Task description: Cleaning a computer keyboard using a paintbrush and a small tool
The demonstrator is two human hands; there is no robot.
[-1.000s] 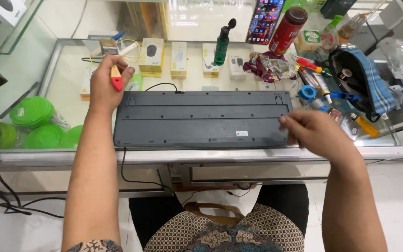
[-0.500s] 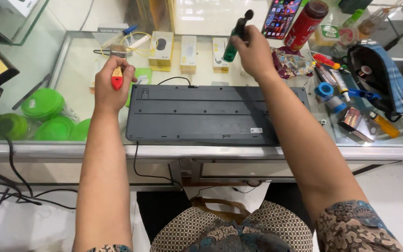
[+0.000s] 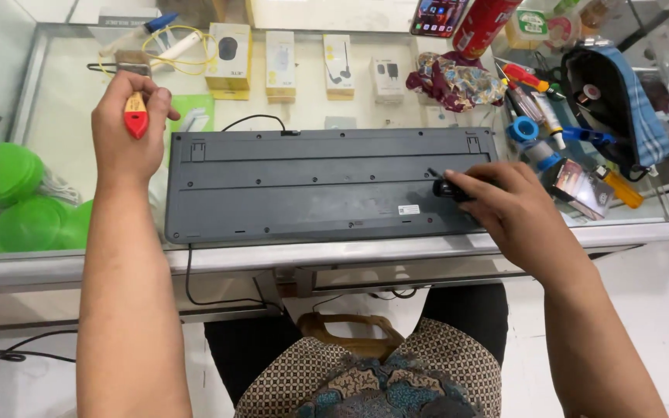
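A dark grey keyboard (image 3: 311,182) lies face down on the glass counter (image 3: 350,251), its cable running off the back and the front left. My left hand (image 3: 125,131) is closed around a red-tipped tool handle (image 3: 135,118) just past the keyboard's back left corner. My right hand (image 3: 516,213) rests over the keyboard's right end and grips a small dark bottle with a black nozzle (image 3: 444,186), which points left and lies low over the keyboard's underside. Most of the bottle is hidden in my palm.
Small boxed accessories (image 3: 284,66) line the back under the glass. Green round lids (image 3: 9,201) sit to the left. On the right lie a crumpled wrapper (image 3: 454,77), screwdrivers (image 3: 528,77), a blue tape roll (image 3: 522,130), a dark pouch (image 3: 613,101), a phone (image 3: 437,15) and a red can (image 3: 485,27).
My right hand reached to the back of the counter, took the dark bottle there, and brought it down onto the keyboard's right end. The left hand stayed put with its tool.
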